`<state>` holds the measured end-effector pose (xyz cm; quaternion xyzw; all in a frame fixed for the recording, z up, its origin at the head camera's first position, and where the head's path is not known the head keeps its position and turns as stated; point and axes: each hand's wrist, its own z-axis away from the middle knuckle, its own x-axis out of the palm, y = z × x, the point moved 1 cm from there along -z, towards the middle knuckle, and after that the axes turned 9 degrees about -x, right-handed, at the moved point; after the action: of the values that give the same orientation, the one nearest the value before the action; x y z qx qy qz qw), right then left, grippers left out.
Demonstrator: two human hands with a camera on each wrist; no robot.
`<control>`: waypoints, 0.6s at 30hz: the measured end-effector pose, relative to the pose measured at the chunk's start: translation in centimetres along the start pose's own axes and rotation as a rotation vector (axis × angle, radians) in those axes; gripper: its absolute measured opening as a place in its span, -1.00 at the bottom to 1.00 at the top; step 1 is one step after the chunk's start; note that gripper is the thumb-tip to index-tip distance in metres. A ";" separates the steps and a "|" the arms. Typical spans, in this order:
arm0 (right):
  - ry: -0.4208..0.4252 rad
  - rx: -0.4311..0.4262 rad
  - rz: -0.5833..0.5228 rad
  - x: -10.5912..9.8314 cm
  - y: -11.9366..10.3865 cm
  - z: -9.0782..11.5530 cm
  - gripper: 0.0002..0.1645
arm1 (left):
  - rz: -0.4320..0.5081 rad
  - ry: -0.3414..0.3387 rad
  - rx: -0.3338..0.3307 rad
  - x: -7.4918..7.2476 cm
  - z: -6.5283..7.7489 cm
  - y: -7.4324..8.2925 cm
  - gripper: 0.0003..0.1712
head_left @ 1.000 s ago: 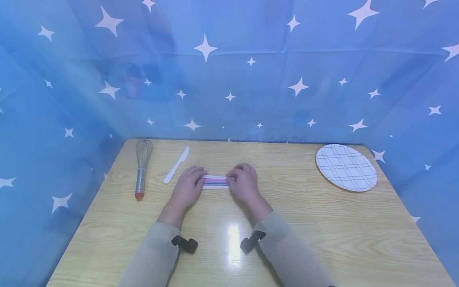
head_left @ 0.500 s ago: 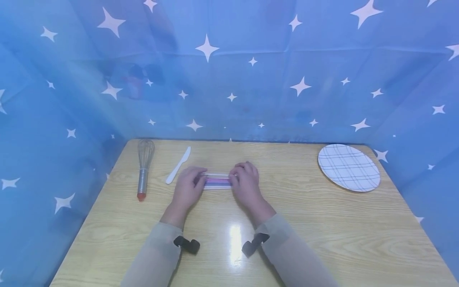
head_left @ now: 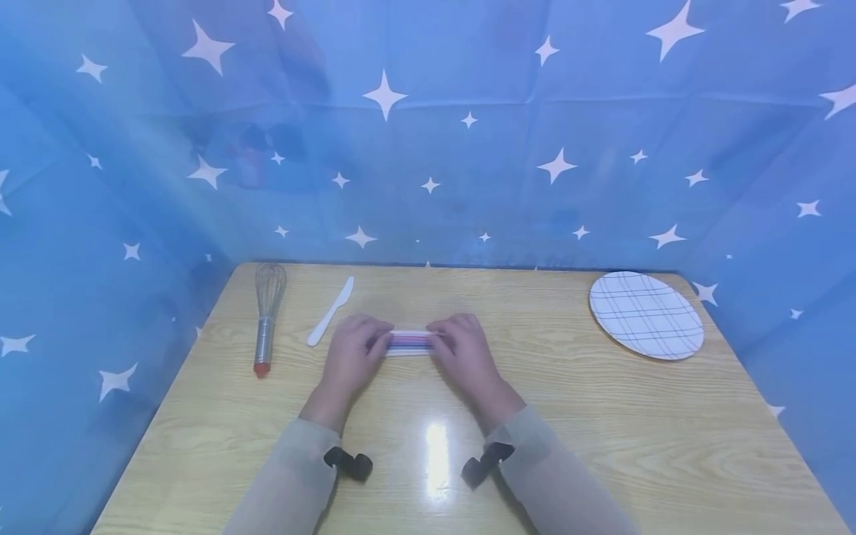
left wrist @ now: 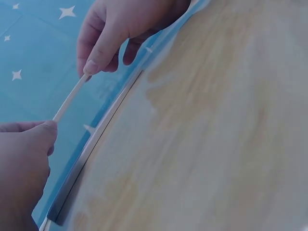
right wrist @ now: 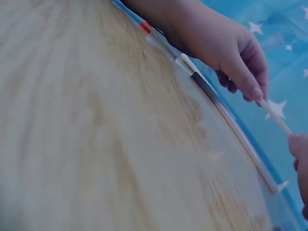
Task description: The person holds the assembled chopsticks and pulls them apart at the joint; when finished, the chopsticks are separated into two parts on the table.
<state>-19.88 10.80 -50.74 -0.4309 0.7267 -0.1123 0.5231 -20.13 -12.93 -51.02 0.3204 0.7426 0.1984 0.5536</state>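
Observation:
In the wrist views a thin pale stick [left wrist: 70, 102] spans the gap between both hands, above the table. My left hand [head_left: 351, 357] pinches its left end between thumb and fingers. At the other end my right hand [head_left: 468, 360] pinches it the same way, thumb near the person. Behind the fingers, a long flat thing [head_left: 409, 342] with white, pink and blue stripes shows in the head view. It lies on the table below the stick, low and edge-on in the right wrist view, with a dark left end. The hands cover its ends; its kind is unclear.
A whisk [head_left: 265, 319] with a red end lies at the table's left. Beside it is a white plastic knife [head_left: 331, 312], near the left hand. A white checked plate [head_left: 646, 316] rests at the back right. Blue star-printed cloth [head_left: 428, 134] hangs around the wooden table [head_left: 602, 446].
My right wrist has swung slightly outward and toward the person. Both hands keep their pinch between the same spots. The whisk, knife and plate stay in place.

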 end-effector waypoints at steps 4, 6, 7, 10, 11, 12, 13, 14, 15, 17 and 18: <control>0.001 -0.054 0.021 -0.8 0.4 0.7 -0.75 | -0.018 -0.009 0.036 0.7 0.2 0.8 -0.82; 0.011 -0.073 0.026 -1.3 0.7 1.1 -0.74 | -0.021 -0.002 0.064 1.2 0.2 1.2 -0.83; 0.017 -0.079 0.027 -1.5 0.9 1.3 -0.73 | -0.023 0.001 0.076 1.5 0.3 1.5 -0.83; 0.027 -0.077 0.008 -2.3 1.5 1.9 -0.72 | -0.017 -0.005 0.112 2.3 0.3 2.4 -0.84; 0.029 -0.071 0.000 -2.6 1.7 2.1 -0.72 | -0.014 -0.009 0.125 2.6 0.3 2.7 -0.84; 0.030 -0.065 -0.006 -2.9 1.9 2.3 -0.72 | -0.014 -0.016 0.134 2.9 0.3 3.1 -0.84; 0.034 -0.067 -0.009 -3.2 2.1 2.5 -0.73 | -0.011 -0.022 0.144 3.2 0.3 3.4 -0.84; 0.039 -0.067 -0.014 -3.5 2.3 2.7 -0.74 | -0.005 -0.027 0.155 3.5 0.3 3.7 -0.84; 0.046 -0.074 -0.014 -3.8 2.4 2.8 -0.74 | -0.001 -0.034 0.162 3.8 0.3 4.0 -0.84; 0.062 -0.099 -0.004 -4.4 2.8 3.1 -0.77 | 0.007 -0.041 0.175 4.3 0.2 4.6 -0.83; 0.070 -0.112 -0.002 -4.7 3.0 3.2 -0.78 | 0.014 -0.045 0.180 4.6 0.2 4.9 -0.83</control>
<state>-18.23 17.04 -50.79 -0.4562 0.7493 -0.0870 0.4722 -19.49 -6.26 -51.08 0.3782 0.7426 0.1275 0.5378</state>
